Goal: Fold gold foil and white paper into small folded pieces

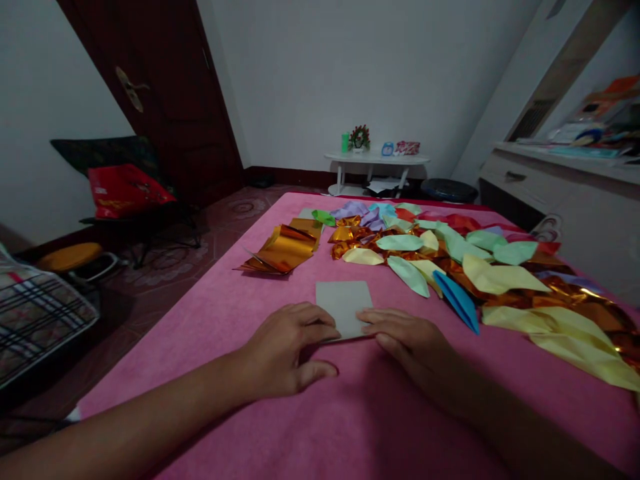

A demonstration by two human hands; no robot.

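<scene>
Fingers (323, 317): left hand (287, 343) together, thumb apart; right hand (417, 343) together, pinch unclear; both touching sheet (343, 300)
Sheet: square, matte
Foil (289, 249): glossy, stacked
Cloth (280, 437): pink

left hand (295, 347): bare, slender-fingered | right hand (415, 343): bare, slender-fingered | left forearm (165, 400): uncovered, tapers to wrist | right forearm (515, 423): uncovered, shadowed

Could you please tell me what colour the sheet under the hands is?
The sheet is pale grey in the head view.
</scene>
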